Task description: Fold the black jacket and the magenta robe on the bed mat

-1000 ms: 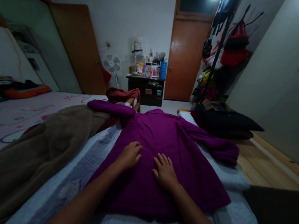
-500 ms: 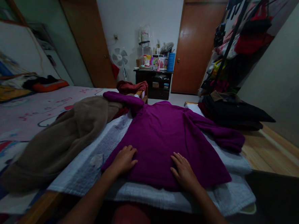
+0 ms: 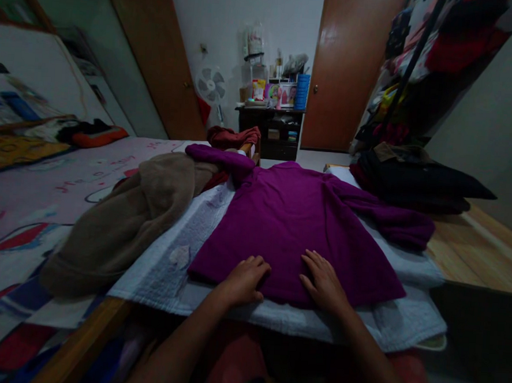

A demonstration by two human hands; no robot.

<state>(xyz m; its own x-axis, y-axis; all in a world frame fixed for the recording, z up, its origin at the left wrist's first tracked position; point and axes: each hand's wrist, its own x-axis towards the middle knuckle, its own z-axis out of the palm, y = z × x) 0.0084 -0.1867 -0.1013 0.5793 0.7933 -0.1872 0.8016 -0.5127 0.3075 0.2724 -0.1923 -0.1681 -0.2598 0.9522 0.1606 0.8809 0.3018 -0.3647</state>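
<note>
Purple garment (image 3: pixel 289 216) is apparently being smoothed, left hand (image 3: pixel 245 280) loosely curved, right hand (image 3: pixel 325 282) spread, no pinch being discernible in dimness; even pressure is next being required.

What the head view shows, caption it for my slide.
Left hand and right hand low on a purple top spread over a pale cloth, one sleeve across brown fabric.

We face a white fan (image 3: pixel 211 85), a dark cabinet (image 3: pixel 281 152) bearing a blue container (image 3: pixel 302 92), a closed wooden door (image 3: pixel 354 70)
</note>
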